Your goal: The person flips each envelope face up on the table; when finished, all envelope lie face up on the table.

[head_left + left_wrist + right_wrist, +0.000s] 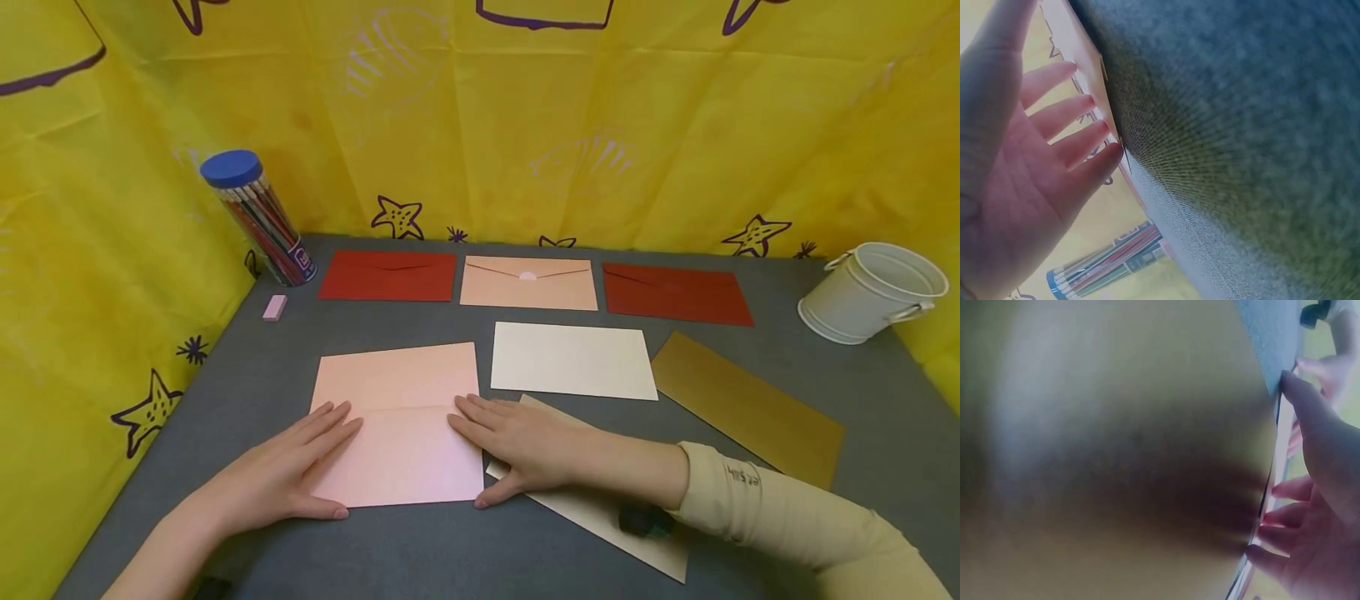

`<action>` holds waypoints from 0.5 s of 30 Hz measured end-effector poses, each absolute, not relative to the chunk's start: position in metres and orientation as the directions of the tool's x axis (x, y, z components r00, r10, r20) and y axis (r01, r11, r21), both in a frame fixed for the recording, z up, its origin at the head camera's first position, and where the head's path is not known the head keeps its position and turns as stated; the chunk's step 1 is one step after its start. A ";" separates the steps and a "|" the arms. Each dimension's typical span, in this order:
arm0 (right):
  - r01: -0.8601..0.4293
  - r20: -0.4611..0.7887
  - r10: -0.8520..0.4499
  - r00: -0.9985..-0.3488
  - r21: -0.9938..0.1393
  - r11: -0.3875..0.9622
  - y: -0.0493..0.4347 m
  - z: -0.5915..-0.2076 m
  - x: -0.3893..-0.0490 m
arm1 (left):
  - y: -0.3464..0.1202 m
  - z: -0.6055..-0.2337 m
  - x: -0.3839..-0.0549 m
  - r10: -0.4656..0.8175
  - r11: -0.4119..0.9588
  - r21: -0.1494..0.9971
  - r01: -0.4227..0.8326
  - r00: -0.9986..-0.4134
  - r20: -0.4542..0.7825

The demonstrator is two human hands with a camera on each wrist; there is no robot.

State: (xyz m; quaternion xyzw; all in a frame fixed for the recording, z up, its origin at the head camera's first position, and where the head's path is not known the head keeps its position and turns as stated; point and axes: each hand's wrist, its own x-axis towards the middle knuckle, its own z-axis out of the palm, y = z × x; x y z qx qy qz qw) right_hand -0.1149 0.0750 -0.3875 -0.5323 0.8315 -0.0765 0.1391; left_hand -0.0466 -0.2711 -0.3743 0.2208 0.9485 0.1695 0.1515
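A pale pink sheet of paper [401,467] with a crease across its middle lies flat on the grey table. My left hand [288,475] rests on its left edge, fingers extended over the paper and thumb by the lower left corner. On the right edge lies my right hand [528,446], its fingertips near the crease and its thumb by the lower right corner. Both wrist views show the fingers spread, the left hand [1035,181] and the right hand [1316,537] alike. A cream card [615,525] lies partly hidden under my right hand and forearm.
Behind lie a white card [573,360], a gold card [750,408], a left red envelope [386,277], a peach envelope [528,292] and a right red envelope [678,296]. A pencil tube [266,221] and eraser [274,307] stand left; a white bucket [855,292] stands right.
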 end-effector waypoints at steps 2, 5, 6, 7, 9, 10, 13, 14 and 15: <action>-0.869 -0.142 -0.908 -0.395 -0.262 0.419 0.075 -0.387 -0.114 | -0.271 -0.373 -0.046 0.473 0.843 0.391 0.369 -0.855 -0.214; -0.877 -0.135 -0.910 -0.392 -0.244 0.414 0.075 -0.387 -0.112 | -0.270 -0.372 -0.047 0.479 0.844 0.380 0.379 -0.851 -0.217; -0.880 -0.133 -0.911 -0.391 -0.238 0.412 0.074 -0.387 -0.112 | -0.271 -0.372 -0.047 0.485 0.843 0.371 0.388 -0.848 -0.213; -0.881 -0.133 -0.911 -0.391 -0.234 0.412 0.074 -0.387 -0.111 | -0.271 -0.372 -0.047 0.494 0.839 0.367 0.402 -0.845 -0.205; -0.886 -0.127 -0.913 -0.387 -0.224 0.406 0.074 -0.387 -0.111 | -0.272 -0.372 -0.047 0.504 0.836 0.350 0.422 -0.842 -0.190; -0.889 -0.123 -0.915 -0.384 -0.218 0.403 0.075 -0.388 -0.111 | -0.272 -0.372 -0.046 0.507 0.836 0.341 0.430 -0.842 -0.181; -0.892 -0.121 -0.916 -0.383 -0.209 0.401 0.075 -0.388 -0.110 | -0.273 -0.371 -0.046 0.520 0.829 0.325 0.455 -0.841 -0.150; -0.892 -0.119 -0.916 -0.382 -0.211 0.400 0.075 -0.387 -0.110 | -0.273 -0.371 -0.046 0.520 0.829 0.322 0.457 -0.842 -0.142; -0.890 -0.117 -0.916 -0.384 -0.217 0.401 0.075 -0.387 -0.109 | -0.273 -0.371 -0.046 0.522 0.826 0.323 0.462 -0.843 -0.130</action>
